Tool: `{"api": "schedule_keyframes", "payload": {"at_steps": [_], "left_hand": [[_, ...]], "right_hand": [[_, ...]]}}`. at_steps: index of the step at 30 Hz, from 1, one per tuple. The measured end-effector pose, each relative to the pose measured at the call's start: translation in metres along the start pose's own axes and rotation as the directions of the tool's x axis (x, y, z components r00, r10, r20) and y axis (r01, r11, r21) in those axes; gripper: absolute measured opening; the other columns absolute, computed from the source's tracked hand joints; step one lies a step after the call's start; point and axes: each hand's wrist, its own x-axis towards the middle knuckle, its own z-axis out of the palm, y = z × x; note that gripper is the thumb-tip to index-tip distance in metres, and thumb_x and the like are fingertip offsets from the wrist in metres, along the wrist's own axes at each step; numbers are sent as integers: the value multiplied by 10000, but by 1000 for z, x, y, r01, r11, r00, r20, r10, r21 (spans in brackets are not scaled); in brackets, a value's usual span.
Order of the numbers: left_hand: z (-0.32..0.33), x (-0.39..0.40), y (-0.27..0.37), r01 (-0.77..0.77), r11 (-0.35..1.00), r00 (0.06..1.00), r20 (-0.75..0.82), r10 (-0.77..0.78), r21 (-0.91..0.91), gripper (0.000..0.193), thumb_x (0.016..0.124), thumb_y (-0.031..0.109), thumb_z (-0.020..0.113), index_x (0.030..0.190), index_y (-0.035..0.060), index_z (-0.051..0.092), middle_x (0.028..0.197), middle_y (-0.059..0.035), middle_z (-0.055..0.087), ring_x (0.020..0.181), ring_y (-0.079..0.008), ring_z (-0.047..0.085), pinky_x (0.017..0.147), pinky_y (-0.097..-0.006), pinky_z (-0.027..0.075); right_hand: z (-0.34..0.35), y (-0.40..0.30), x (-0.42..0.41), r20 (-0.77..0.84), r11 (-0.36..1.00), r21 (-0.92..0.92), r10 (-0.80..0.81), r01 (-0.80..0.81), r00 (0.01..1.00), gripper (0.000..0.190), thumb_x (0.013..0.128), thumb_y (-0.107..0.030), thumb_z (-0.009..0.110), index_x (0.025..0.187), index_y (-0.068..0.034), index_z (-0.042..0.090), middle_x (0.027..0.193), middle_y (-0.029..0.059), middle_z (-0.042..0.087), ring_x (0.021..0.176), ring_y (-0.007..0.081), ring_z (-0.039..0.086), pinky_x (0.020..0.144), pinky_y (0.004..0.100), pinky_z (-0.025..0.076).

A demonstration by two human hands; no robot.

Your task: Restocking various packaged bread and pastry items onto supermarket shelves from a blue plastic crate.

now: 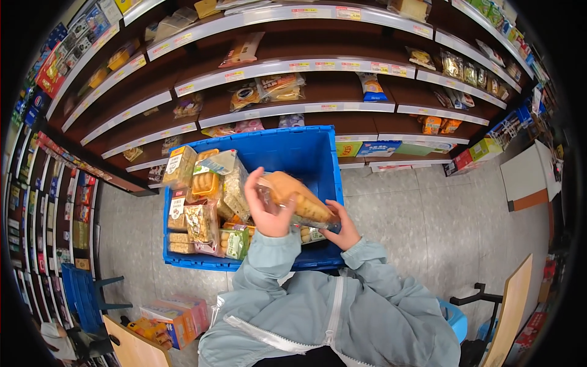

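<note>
A clear-wrapped bread loaf (298,197) is held between my two hands above a blue plastic crate (284,143). My left hand (270,208) grips its left end, thumb and fingers spread around the wrapper. At the lower right end, my right hand (341,227) pinches the film. Packaged pastries fill the crate's left half: a labelled pack of square cakes (179,167), an orange tray of small buns (205,181), a pack of puffed-rice bars (235,186) and a green-labelled pack (235,242). Under my wrists, another pack (311,235) is partly hidden.
Brown store shelves (293,46) with price strips curve behind the crate, holding bagged bread (280,87) and a blue-and-orange snack bag (373,87). Cartons (176,316) stand on the grey tile floor (390,220) at lower left. A wooden board (509,312) rises at lower right.
</note>
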Motion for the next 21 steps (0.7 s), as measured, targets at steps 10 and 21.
{"api": "schedule_keyframes", "payload": {"at_steps": [10, 21], "left_hand": [[-45, 6, -41, 627, 447, 649, 110, -753, -638, 381, 714, 253, 492, 1040, 85, 389, 981, -82, 450, 871, -213, 454, 747, -373, 386], [-60, -24, -54, 737, 615, 675, 288, -679, -279, 265, 763, 126, 448, 998, 48, 353, 960, -140, 470, 840, -235, 489, 710, -372, 417]], "right_hand": [[-15, -44, -16, -9, 933, 361, 6, -2, 1000, 607, 585, 16, 617, 1112, -18, 319, 1094, 104, 396, 1032, 172, 373, 863, 280, 296], [-46, -36, -27, -193, 836, 523, 305, -165, 933, 427, 737, -176, 504, 1096, -50, 311, 962, 84, 474, 705, 176, 547, 469, 248, 471]]}}
